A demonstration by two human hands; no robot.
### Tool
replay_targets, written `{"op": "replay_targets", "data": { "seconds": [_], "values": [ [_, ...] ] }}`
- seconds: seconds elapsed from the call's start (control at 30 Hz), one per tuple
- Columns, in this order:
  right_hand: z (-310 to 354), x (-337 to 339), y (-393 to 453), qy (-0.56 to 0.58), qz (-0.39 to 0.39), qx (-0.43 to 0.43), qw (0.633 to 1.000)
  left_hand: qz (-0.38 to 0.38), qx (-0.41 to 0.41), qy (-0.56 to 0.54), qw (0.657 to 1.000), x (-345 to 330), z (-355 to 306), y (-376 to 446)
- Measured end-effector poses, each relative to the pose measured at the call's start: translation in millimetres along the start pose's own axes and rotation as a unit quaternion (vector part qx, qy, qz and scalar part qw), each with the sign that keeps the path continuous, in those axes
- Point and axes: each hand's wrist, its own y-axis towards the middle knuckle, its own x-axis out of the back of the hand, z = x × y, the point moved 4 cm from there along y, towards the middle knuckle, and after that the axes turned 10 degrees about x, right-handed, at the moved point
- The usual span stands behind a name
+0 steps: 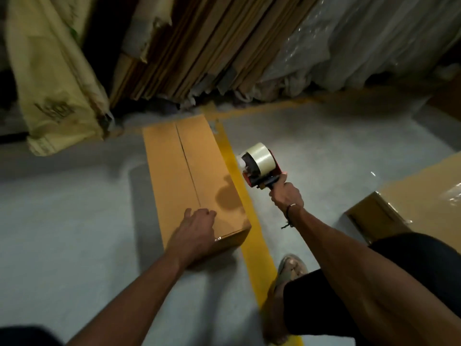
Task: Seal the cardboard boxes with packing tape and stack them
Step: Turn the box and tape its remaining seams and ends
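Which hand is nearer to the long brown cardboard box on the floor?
Left. The left hand rests on the long brown cardboard box's near end; the right hand holds the red tape dispenser beside it.

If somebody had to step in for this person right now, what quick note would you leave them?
Left hand: rests on the near end of the long cardboard box on the floor, fingers loosely curled.
Right hand: grips the tape dispenser, held in the air to the right of the box, off its surface.
Done: flaps closed; a glossy bit at the near edge may be tape, hard to tell.
Left: tape the centre seam, then stack. A second box, glossy with tape or film, lies at right.
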Motion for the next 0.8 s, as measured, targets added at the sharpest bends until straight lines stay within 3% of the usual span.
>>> {"op": "replay_targets", "data": {
  "seconds": [0.13,0.23,0.3,0.4,0.53,0.8],
  "values": [
    [57,37,-60,0.065,0.061,0.067,0.994,-0.063,-0.001,0.008,0.998,79,2,-61],
    [87,61,-110,0.127,0.133,0.129,0.974,-0.087,0.058,-0.127,0.986,109,28,-106],
    [98,74,-146,0.158,0.182,0.161,0.957,-0.076,0.105,-0.261,0.957,116,44,-134],
    [101,88,-195,0.199,0.236,0.168,0.936,-0.048,0.167,-0.416,0.892,121,54,-166],
    [95,87,-232,0.233,0.269,0.158,0.921,0.054,0.200,-0.606,0.768,113,43,-195],
    [102,77,-257,0.218,0.335,0.156,0.903,0.148,0.207,-0.778,0.575,100,26,-211]
  ]
}}
